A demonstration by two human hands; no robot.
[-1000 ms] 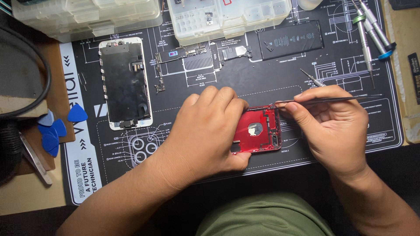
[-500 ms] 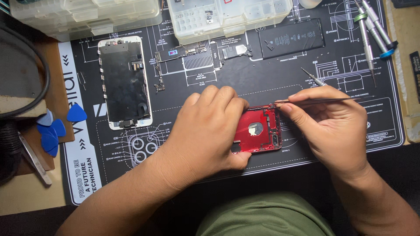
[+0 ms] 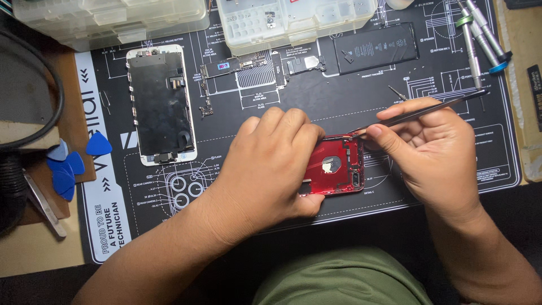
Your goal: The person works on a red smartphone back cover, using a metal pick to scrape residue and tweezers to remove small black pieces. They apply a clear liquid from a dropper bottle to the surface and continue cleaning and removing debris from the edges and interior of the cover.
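two hands work over a big black mat on the tabletop. the left hand lies on a red phone shell near the middle of the mat, its fingers curled over the shell's left part and holding it down. the right hand has its fingers pinched tight on thin tweezers, and the tip touches the shell's top edge. a phone screen lies well apart on the left. two clear boxes sit at the top, with a black battery just beside them. some screwdrivers lie at the right, and blue picks at the left.
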